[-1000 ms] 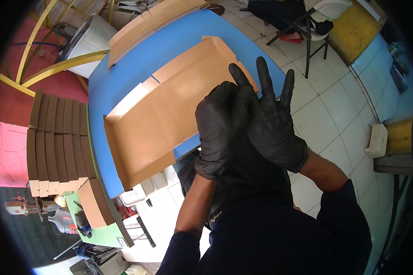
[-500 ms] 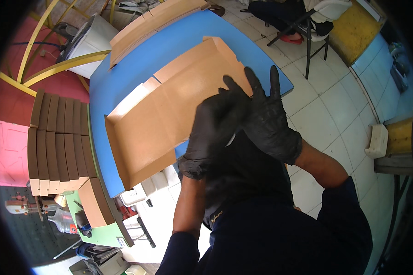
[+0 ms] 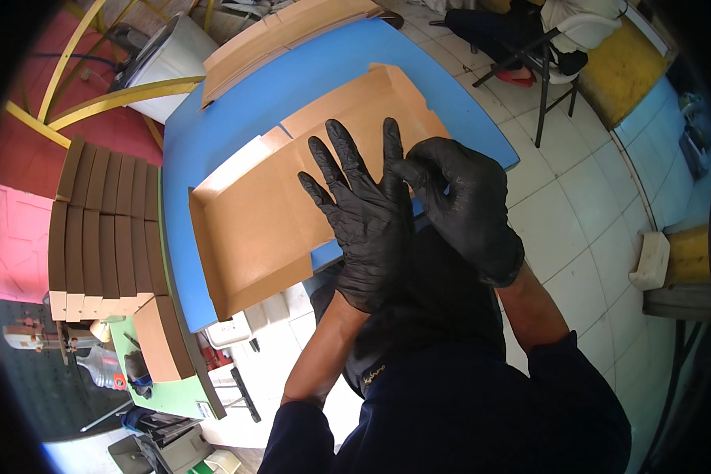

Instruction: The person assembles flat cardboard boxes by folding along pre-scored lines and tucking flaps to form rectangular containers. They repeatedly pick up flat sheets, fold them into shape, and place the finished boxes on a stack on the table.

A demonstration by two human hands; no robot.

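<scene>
Both hands wear black gloves and are raised over the near edge of an open brown cardboard box (image 3: 268,213). My left hand (image 3: 367,229) is open, its fingers spread and pointing away from me. My right hand (image 3: 462,201) is closed, with thumb and fingertips pinching the black glove at the thumb side of my left hand. The left thumb is hidden behind the right hand. Neither hand touches the box, which lies on a blue table (image 3: 249,118) with its low walls partly raised.
Folded cardboard pieces (image 3: 284,39) lie along the table's far edge. At left, stacked brown boxes (image 3: 107,229) stand by a green table (image 3: 170,399) with a single box (image 3: 163,340). A person sits on a folding chair (image 3: 545,67) at far right. A white bin (image 3: 162,67) stands far left.
The hands have swapped roles: my left hand, closed at my right glove before, is now spread open. My right hand, spread before, now pinches the left glove. The box stays on the table.
</scene>
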